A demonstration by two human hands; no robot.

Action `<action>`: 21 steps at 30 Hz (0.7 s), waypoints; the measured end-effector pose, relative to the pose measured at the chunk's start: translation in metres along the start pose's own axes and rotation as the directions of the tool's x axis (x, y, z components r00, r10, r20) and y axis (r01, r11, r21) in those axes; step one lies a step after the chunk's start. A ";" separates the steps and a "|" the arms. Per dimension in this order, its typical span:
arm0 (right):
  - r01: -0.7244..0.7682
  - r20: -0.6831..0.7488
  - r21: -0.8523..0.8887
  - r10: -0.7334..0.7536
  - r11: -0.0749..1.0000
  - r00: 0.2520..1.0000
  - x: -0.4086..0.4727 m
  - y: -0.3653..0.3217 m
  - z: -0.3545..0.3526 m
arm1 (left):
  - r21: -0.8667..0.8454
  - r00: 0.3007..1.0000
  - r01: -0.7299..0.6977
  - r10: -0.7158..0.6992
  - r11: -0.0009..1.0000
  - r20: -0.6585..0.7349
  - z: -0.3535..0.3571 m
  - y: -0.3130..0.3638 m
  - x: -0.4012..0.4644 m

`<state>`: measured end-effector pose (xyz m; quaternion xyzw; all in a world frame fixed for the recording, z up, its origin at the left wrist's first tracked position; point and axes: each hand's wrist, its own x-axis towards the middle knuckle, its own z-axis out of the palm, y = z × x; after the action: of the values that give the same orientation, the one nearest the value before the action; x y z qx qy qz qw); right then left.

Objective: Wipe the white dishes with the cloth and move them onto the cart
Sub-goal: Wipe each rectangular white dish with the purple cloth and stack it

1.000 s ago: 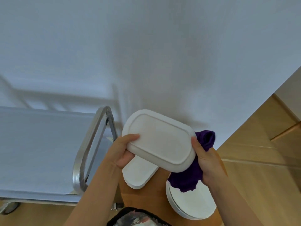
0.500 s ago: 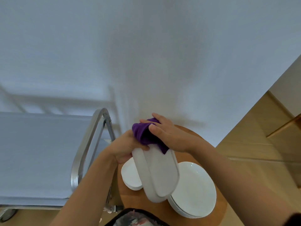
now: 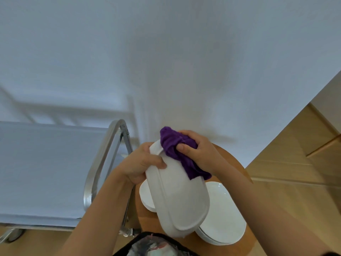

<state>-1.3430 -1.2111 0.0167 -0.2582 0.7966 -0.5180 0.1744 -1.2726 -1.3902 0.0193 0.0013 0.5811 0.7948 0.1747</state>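
White plates [image 3: 223,215] on round table [image 3: 234,167] beside cart [image 3: 103,159].

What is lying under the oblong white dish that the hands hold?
White plates and a smaller dish on the round wooden table; the oblong dish covers their nearer parts.

Soft, even daylight with a cool bluish cast fills the view. The wall [image 3: 184,52] carries faint, diffuse shadows (the cart rail's among them). Wide-angle distortion bends the edges, and detail is slightly soft throughout, without glare.
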 end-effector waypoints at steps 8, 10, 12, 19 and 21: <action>-0.056 -0.206 0.040 0.063 0.998 0.977 -0.034 0.034 0.021 | -0.093 0.948 -0.147 0.113 0.985 -0.299 -0.001 0.006 0.001; -0.063 -0.293 -0.021 0.054 0.998 0.955 -0.042 0.041 0.028 | -0.114 0.906 -0.217 0.157 0.969 -0.393 0.000 0.010 0.005; -0.060 -0.443 -0.003 0.052 0.998 0.895 -0.046 0.046 0.037 | -0.155 0.879 -0.259 0.166 0.953 -0.447 0.006 0.010 0.009; 0.081 -0.562 0.683 0.452 0.726 0.693 -0.037 0.039 0.041 | -0.373 0.872 -0.328 0.127 0.868 -0.473 0.058 -0.013 0.023; 0.090 -0.584 0.651 0.422 0.754 0.693 -0.037 0.039 0.021 | -0.390 0.925 -0.289 0.150 0.874 -0.348 0.048 -0.010 0.017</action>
<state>-1.3109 -1.1923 -0.0270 0.1117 0.5984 -0.7932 -0.0155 -1.2762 -1.3381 0.0225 -0.0946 0.4051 0.9093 -0.0145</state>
